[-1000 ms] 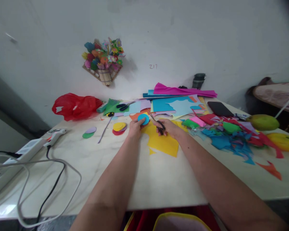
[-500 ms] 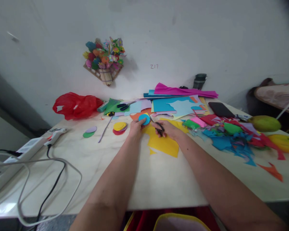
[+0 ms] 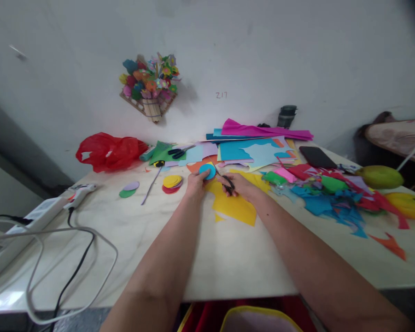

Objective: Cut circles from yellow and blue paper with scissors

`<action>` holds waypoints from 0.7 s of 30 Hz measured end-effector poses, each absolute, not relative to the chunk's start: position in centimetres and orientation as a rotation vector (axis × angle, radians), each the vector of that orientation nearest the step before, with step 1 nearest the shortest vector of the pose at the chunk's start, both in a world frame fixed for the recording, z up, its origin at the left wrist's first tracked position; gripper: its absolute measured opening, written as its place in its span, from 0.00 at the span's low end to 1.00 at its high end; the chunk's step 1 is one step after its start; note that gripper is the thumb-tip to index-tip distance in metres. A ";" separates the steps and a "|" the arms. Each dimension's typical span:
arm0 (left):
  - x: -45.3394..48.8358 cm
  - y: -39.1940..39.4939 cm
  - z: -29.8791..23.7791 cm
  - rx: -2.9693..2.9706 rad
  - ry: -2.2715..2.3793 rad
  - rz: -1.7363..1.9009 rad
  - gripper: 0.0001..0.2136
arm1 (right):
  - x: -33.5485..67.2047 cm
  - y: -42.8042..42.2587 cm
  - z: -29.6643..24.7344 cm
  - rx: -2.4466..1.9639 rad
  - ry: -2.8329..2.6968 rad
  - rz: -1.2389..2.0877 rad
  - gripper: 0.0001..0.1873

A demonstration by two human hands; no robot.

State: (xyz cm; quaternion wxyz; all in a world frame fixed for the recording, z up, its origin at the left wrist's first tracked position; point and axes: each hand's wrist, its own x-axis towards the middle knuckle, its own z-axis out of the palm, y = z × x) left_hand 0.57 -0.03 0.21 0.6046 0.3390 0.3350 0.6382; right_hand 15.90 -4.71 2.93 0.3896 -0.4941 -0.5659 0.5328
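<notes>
My left hand (image 3: pixel 196 180) is closed on a blue paper circle (image 3: pixel 207 171), its thumb pressed on the face. A bit of yellow paper shows at the circle's edge. In my right hand (image 3: pixel 241 184) are black-handled scissors (image 3: pixel 230 184), their blades pointing toward the circle's right side. Below both hands lies a cut yellow sheet (image 3: pixel 236 207) on the table. To the left sits a small stack of yellow circles (image 3: pixel 172 181) over red and purple ones. Farther left, a purple circle (image 3: pixel 131 185) overlaps a green circle (image 3: pixel 128 192).
Colourful paper scraps (image 3: pixel 335 198) are heaped at the right, beside a phone (image 3: pixel 317 157) and yellow-green fruit (image 3: pixel 380 177). Stacked coloured sheets (image 3: pixel 228 150) lie at the back. Other scissors (image 3: pixel 180 151), a red plastic bag (image 3: pixel 110 151) and a power strip (image 3: pixel 37 214) with cables are at the left.
Almost nothing differs. The scissors in my right hand have shifted very slightly; the blue circle stays in my left hand at the same place.
</notes>
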 end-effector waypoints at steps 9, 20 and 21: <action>0.5 0.4 -0.3 0.787 0.762 1.474 0.12 | 15.7 -5.0 3.4 -1.284 -1.438 1.333 0.16; 0.6 0.4 -0.3 0.780 0.759 1.486 0.11 | 15.8 -4.7 3.0 -1.277 -1.433 1.342 0.16; 0.6 0.4 -0.3 0.777 0.761 1.490 0.11 | 15.8 -4.7 3.0 -1.280 -1.433 1.344 0.16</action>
